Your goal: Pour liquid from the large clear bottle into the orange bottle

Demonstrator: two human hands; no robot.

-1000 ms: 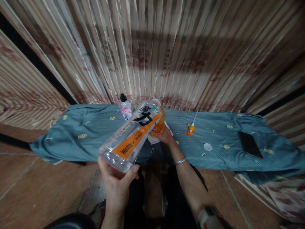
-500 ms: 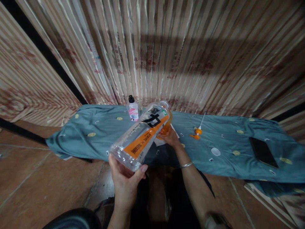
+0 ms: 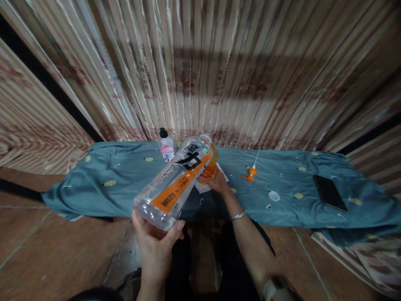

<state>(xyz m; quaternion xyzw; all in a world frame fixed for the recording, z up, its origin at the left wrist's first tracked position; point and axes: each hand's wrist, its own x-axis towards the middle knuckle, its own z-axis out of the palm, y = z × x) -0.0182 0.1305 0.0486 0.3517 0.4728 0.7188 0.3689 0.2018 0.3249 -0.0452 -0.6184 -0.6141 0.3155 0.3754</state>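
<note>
My left hand is closed around the base of a large clear plastic bottle with an orange and black label. The bottle is tilted, its neck pointing away and to the right, above an orange bottle. My right hand grips that orange bottle, which is partly hidden behind the clear one. Whether the two mouths touch, I cannot tell. Beneath the orange bottle lies a white sheet of paper. To the right, an orange pump head with a pale tube rests on the cloth.
A blue-green patterned cloth covers the table. Behind the clear bottle stands a small bottle with a black cap. On the right are a round white disc and a black phone. A striped curtain hangs behind.
The whole view has shifted, so the table and its things appear farther left. Both hands keep their hold, and the clear bottle stays tilted over the orange bottle.
</note>
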